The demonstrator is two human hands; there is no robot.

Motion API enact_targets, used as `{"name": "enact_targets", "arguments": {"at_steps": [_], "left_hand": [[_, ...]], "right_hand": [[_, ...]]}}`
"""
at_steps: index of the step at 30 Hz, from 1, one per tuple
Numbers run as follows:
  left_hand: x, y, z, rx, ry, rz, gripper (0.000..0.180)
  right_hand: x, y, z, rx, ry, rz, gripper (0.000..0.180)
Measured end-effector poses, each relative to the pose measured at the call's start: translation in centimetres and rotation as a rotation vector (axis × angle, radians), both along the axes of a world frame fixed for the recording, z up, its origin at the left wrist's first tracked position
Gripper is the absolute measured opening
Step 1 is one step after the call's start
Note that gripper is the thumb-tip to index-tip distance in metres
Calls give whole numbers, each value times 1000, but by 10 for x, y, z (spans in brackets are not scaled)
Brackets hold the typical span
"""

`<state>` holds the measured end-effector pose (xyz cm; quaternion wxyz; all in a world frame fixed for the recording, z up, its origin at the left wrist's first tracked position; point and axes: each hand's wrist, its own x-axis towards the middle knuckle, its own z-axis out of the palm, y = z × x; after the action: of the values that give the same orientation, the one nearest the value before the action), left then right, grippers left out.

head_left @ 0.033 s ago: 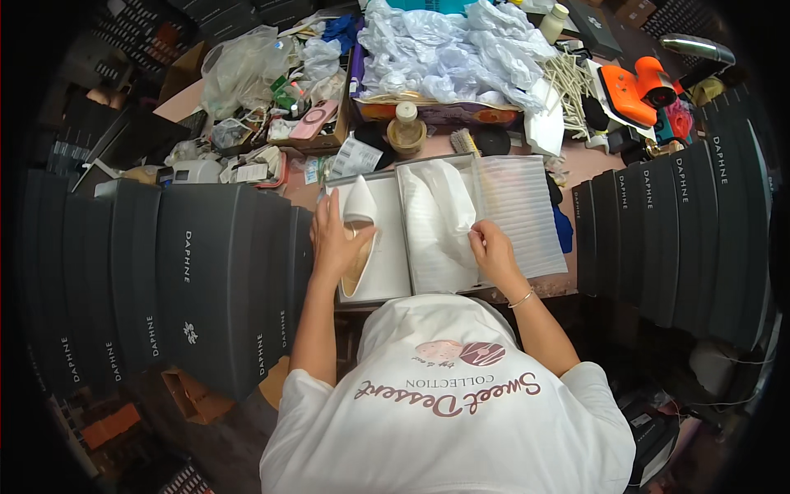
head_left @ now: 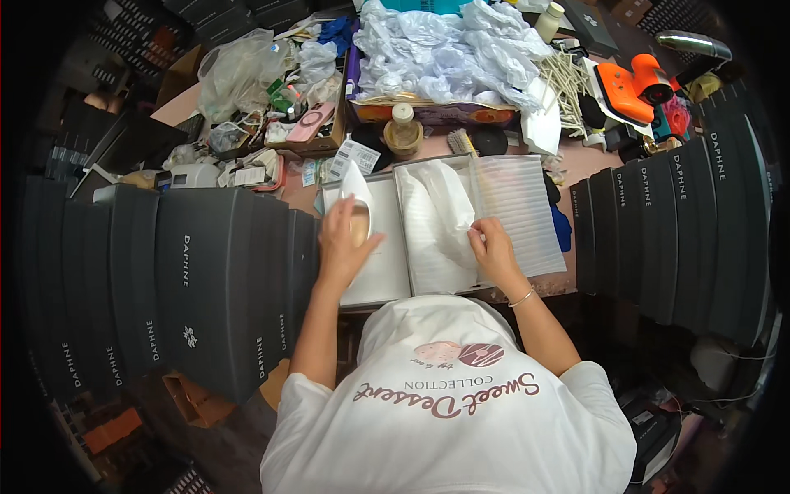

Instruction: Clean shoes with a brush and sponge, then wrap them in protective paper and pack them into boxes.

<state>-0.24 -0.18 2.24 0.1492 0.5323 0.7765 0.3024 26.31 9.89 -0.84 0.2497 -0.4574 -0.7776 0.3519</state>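
A white pointed flat shoe with a beige insole is tilted over a white-lined box section, its toe past the far edge. My left hand is round its heel end, fingers on the left and thumb to the right; the hand hides the heel. White tissue paper stands up in the other box section, beside a whitish padded wrap. My right hand pinches the near end of this tissue. A ribbed translucent foam sheet spreads out to the right of it.
Dark shoe boxes stand in rows at the left and right. Behind the work lie a bottle of liquid, a brush, a carton of crumpled tissue, several white sticks and an orange tool.
The shoe has shifted away from me and its toe now reaches beyond the box's far edge. My left hand has moved over its heel end. My right hand stays on the tissue.
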Motion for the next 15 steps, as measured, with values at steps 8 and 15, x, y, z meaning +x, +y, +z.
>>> {"name": "enact_targets", "arguments": {"at_steps": [8, 15], "left_hand": [[126, 23, -91, -294, -85, -659, 27], [65, -95, -102, 139, -1154, 393, 9]], "right_hand": [[1, 34, 58, 130, 294, -155, 9], [14, 1, 76, 287, 188, 183, 9]]}}
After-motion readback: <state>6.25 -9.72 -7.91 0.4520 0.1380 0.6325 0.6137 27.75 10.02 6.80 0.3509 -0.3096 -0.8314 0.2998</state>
